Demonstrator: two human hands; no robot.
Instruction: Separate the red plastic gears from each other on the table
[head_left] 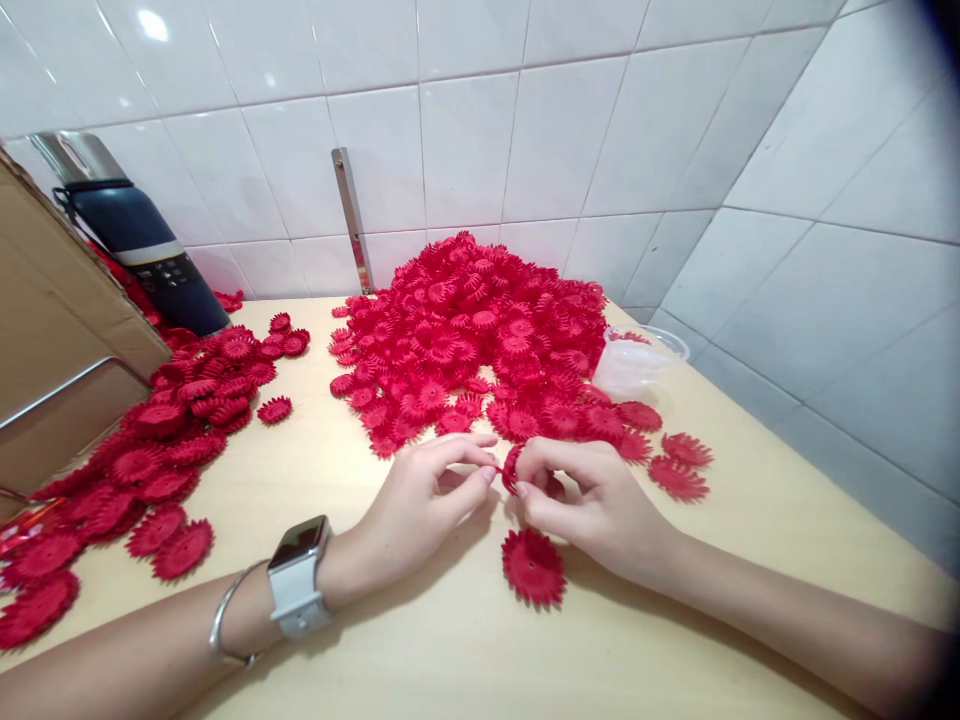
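On the pale wooden-looking tabletop (420, 640), just in front of a big heap of red toothed discs (480, 330), the right hand (600, 500) has one red toothed disc (511, 470) pinched between thumb and curled fingers, held on edge. The left hand (431, 500) is right up at that disc's left side, thumb and fingertips drawn close; honestly can't tell if it's gripping the edge or just touching. A loose disc (533, 568) lies flat just below the right hand. Smartwatch (300, 550) and a silver bangle (225, 615) on the left wrist, btw. Over left there's a navy flask (154, 235), tilted in view, beside a cardboard box (71, 320), plus more discs (191, 410). A clear plastic tub (637, 365) sits right of the heap.
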